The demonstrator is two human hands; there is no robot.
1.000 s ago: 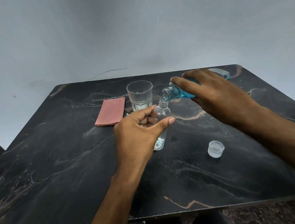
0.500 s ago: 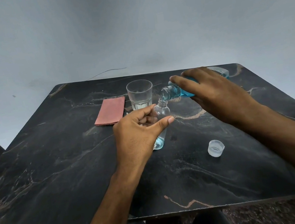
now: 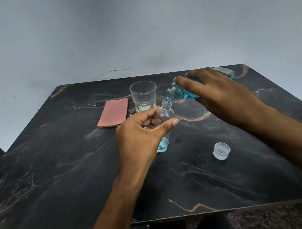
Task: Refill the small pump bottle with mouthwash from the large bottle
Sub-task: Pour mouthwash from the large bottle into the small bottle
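Note:
The small clear bottle [image 3: 165,114] stands uncapped mid-table, with a little blue liquid at its bottom. My left hand [image 3: 140,136] holds it, thumb and fingers curled round its body. My right hand [image 3: 217,94] grips the large bottle of blue mouthwash [image 3: 180,93], tipped nearly flat with its open neck just above the small bottle's mouth. The large bottle's base sticks out behind my right hand. No pump top is in view.
A clear drinking glass [image 3: 144,95] stands just behind the small bottle, and a folded pink cloth [image 3: 113,113] lies to its left. A translucent cap [image 3: 221,150] sits on the dark marble table [image 3: 57,181] at the right. A wall rises behind the table.
Blue liquid has gathered in the bottom of the small bottle. Both hands have stayed almost where they were, the large bottle still tipped over the small one.

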